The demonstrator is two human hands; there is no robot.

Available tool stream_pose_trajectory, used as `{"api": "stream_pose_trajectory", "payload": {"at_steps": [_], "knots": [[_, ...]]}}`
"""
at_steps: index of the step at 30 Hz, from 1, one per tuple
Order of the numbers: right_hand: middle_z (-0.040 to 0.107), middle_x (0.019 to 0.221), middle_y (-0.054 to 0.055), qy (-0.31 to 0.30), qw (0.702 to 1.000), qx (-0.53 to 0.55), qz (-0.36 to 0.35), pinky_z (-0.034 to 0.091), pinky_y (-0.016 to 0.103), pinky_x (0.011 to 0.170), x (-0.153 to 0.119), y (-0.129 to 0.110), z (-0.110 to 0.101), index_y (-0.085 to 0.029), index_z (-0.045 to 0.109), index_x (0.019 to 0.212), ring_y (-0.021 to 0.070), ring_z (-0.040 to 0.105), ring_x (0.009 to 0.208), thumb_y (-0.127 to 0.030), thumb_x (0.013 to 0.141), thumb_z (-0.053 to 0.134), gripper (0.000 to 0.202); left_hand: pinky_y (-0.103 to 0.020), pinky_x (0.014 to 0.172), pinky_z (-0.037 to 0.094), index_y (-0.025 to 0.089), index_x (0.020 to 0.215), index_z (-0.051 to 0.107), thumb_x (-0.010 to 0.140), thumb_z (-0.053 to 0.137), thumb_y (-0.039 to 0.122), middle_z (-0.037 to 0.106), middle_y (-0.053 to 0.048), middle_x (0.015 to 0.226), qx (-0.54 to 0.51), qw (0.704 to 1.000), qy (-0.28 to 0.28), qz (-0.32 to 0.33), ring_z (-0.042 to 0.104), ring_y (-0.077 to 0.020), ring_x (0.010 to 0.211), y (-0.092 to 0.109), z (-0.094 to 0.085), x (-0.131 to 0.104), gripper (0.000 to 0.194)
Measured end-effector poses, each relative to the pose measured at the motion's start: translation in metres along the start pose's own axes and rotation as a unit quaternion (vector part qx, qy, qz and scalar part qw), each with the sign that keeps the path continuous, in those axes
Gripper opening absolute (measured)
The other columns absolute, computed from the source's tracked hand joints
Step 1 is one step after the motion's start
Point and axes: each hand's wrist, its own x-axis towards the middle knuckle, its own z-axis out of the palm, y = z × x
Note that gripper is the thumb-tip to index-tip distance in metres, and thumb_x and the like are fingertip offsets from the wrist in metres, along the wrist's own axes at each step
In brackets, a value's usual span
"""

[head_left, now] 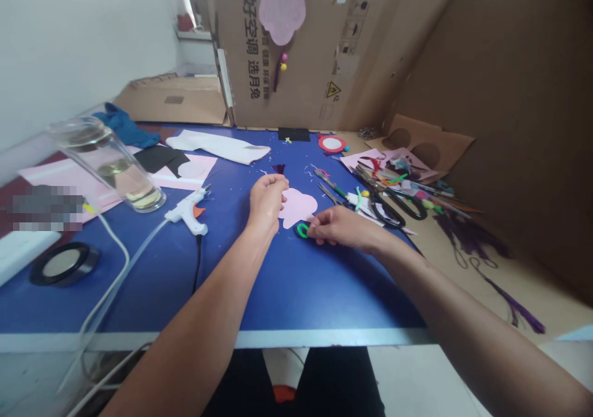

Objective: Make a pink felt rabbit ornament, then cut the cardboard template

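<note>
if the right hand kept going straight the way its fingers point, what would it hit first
The right hand points left along the table; its fingertips already touch the green pipe cleaner loop. Past that, probably the left hand's wrist, though depth is unclear.

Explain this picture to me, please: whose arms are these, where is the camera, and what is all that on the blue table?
The one picture comes from a camera worn on a person's head, looking down at their own bare hands. The left hand rests on a pink cut-out shape. The right hand pinches a small green loop, seemingly a bent pipe cleaner. On the blue table lie a white glue gun, a glass jar, a roll of black tape, black-handled scissors and mixed craft scraps. Cardboard stands behind.
</note>
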Motion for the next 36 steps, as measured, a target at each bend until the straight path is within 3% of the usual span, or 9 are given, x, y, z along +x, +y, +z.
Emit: {"api": "stream_pose_trajectory", "payload": {"at_steps": [3, 6, 15, 19, 23, 26, 28, 32, 36], "knots": [[0.069, 0.065, 0.0, -0.024, 0.999, -0.043, -0.009, 0.039, 0.028, 0.057, -0.011, 0.004, 0.0, -0.02, 0.072, 0.071, 0.0138, 0.051, 0.057, -0.042, 0.08, 0.076, 0.024, -0.025, 0.061, 0.045, 0.021, 0.094, 0.072, 0.081, 0.07, 0.019, 0.071, -0.001, 0.086, 0.084, 0.993, -0.027, 0.081, 0.059, -0.0129, 0.066, 0.0, 0.002, -0.004, 0.012], [0.07, 0.067, 0.002, 0.009, 0.994, -0.106, -0.016, 0.039, 0.029, 0.059, -0.022, 0.01, -0.002, -0.02, 0.071, 0.071, 0.015, 0.054, 0.059, -0.046, 0.087, 0.071, 0.03, -0.03, 0.076, 0.053, 0.021, 0.094, 0.075, 0.087, 0.069, 0.018, 0.077, -0.003, 0.092, 0.177, 0.969, -0.072, 0.157, 0.067, -0.0169, 0.08, 0.003, 0.006, -0.013, 0.009], [0.071, 0.071, 0.003, 0.097, 0.986, -0.134, -0.025, 0.038, 0.031, 0.062, -0.033, 0.03, 0.003, -0.021, 0.069, 0.077, 0.0183, 0.06, 0.064, -0.047, 0.092, 0.064, 0.03, -0.041, 0.094, 0.056, 0.024, 0.102, 0.077, 0.097, 0.067, 0.021, 0.081, -0.006, 0.113, 0.409, 0.862, -0.177, 0.241, 0.073, -0.0247, 0.102, 0.051, 0.01, -0.075, 0.011], [0.072, 0.074, 0.002, 0.115, 0.979, -0.167, -0.03, 0.038, 0.032, 0.064, -0.036, 0.029, 0.011, -0.023, 0.072, 0.084, 0.0192, 0.061, 0.068, -0.047, 0.096, 0.061, 0.029, -0.039, 0.092, 0.057, 0.027, 0.111, 0.078, 0.1, 0.066, 0.026, 0.08, -0.006, 0.12, 0.444, 0.851, -0.14, 0.242, 0.074, -0.024, 0.101, 0.066, -0.029, -0.09, 0.016], [0.073, 0.078, 0.002, 0.127, 0.975, -0.184, -0.021, 0.038, 0.032, 0.065, -0.045, 0.019, 0.019, -0.024, 0.074, 0.089, 0.0198, 0.061, 0.071, -0.045, 0.098, 0.06, 0.027, -0.041, 0.097, 0.058, 0.025, 0.121, 0.077, 0.099, 0.066, 0.031, 0.081, -0.008, 0.12, 0.506, 0.841, -0.003, 0.194, 0.075, -0.0264, 0.101, 0.071, -0.1, -0.07, 0.025], [0.073, 0.08, 0.001, 0.124, 0.977, -0.169, -0.036, 0.039, 0.032, 0.065, -0.052, 0.01, 0.028, -0.025, 0.074, 0.089, 0.0194, 0.061, 0.072, -0.043, 0.099, 0.06, 0.024, -0.049, 0.108, 0.055, 0.023, 0.132, 0.074, 0.099, 0.061, 0.03, 0.077, -0.013, 0.138, 0.588, 0.784, 0.102, 0.169, 0.072, -0.0348, 0.122, 0.067, -0.153, -0.049, 0.035], [0.072, 0.079, 0.0, 0.12, 0.98, -0.151, -0.053, 0.038, 0.031, 0.064, -0.055, 0.002, 0.036, -0.025, 0.074, 0.09, 0.0188, 0.061, 0.072, -0.041, 0.1, 0.061, 0.023, -0.054, 0.109, 0.054, 0.021, 0.138, 0.071, 0.1, 0.058, 0.03, 0.073, -0.018, 0.145, 0.636, 0.749, 0.121, 0.139, 0.067, -0.041, 0.133, 0.062, -0.177, -0.039, 0.042], [0.074, 0.081, 0.0, 0.108, 0.978, -0.159, -0.08, 0.035, 0.031, 0.065, -0.058, -0.022, 0.059, -0.025, 0.075, 0.091, 0.0177, 0.061, 0.072, -0.035, 0.101, 0.063, 0.019, -0.055, 0.103, 0.054, 0.022, 0.14, 0.071, 0.097, 0.058, 0.029, 0.075, -0.02, 0.142, 0.67, 0.726, 0.121, 0.096, 0.068, -0.0452, 0.131, 0.047, -0.198, -0.03, 0.045], [0.076, 0.085, 0.0, 0.063, 0.978, -0.176, -0.095, 0.034, 0.031, 0.066, -0.055, -0.045, 0.085, -0.026, 0.076, 0.093, 0.0172, 0.063, 0.074, -0.031, 0.102, 0.065, 0.015, -0.052, 0.094, 0.054, 0.023, 0.123, 0.077, 0.092, 0.062, 0.03, 0.081, -0.019, 0.125, 0.627, 0.763, 0.112, 0.112, 0.073, -0.0442, 0.117, 0.034, -0.203, -0.023, 0.035]]}}
